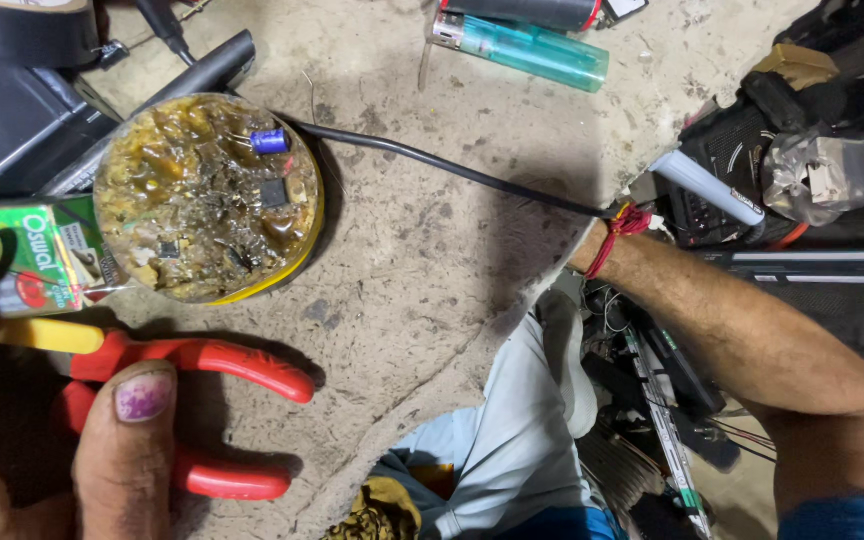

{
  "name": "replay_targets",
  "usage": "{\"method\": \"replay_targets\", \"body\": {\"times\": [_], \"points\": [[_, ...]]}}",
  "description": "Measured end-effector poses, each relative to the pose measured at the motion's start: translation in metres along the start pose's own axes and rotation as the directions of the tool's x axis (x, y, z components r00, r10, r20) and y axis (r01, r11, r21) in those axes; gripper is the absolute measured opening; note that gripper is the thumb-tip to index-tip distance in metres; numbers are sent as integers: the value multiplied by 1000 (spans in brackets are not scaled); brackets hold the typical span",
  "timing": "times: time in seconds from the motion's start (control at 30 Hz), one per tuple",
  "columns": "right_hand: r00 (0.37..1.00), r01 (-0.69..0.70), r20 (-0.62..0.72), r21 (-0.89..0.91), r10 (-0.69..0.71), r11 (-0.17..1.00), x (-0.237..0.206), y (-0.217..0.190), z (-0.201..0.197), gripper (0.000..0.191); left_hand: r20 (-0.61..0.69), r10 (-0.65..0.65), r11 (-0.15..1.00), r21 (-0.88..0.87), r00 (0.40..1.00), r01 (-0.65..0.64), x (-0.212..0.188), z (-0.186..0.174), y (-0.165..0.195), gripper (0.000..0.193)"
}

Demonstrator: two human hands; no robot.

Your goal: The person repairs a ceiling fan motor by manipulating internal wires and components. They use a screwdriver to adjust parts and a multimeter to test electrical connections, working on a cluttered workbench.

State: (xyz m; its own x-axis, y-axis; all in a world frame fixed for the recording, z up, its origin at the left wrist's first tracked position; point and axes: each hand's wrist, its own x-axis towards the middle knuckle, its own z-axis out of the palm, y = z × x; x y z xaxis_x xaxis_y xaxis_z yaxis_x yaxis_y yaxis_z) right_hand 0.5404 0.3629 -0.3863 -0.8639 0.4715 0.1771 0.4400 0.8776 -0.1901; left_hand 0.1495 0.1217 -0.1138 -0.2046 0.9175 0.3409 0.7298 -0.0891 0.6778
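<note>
Glossy red plastic-coated plier handles (202,370); round tin (209,197) of shiny, gummy amber flux, debris-crusted; rough, matt, stained workbench (432,260); translucent turquoise plastic lighter (527,47); smooth black rubbery cable (452,167); glossy green printed carton (37,255).

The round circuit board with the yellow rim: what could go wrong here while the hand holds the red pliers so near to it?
1. The round circuit board sits unclamped on the rough worktop; a tug on the black cable might drag it.
2. The left hand grips the red pliers close to the board; a slip could knock the blue capacitor.
3. The lighter lies near the edge and could be pushed off.
</note>
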Motion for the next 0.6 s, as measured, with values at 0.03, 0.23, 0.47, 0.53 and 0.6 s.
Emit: {"method": "replay_targets", "body": {"times": [0.03,0.23,0.47,0.53,0.6], "points": [[1000,-11,-5,-7,11,1000,2,-3,1,42,1,-1,1000,1,1000,1,-1,0,0,60],[999,-30,-23,-23,29,999,8,-14,4,42,11,19,1000,-7,1000,-19,-5,0,1,60],[999,-36,-19,-4,36,999,9,-13,0,41,13,9,1000,-17,1000,-9,-5,-3,3,60],[999,-34,-13,9,34,999,7,-7,-5,41,16,19,1000,-7,1000,-19,-4,-3,2,60],[1000,-29,-3,27,29,999,4,0,-10,41,15,10,1000,-8,1000,-10,-3,-5,2,60]]}}
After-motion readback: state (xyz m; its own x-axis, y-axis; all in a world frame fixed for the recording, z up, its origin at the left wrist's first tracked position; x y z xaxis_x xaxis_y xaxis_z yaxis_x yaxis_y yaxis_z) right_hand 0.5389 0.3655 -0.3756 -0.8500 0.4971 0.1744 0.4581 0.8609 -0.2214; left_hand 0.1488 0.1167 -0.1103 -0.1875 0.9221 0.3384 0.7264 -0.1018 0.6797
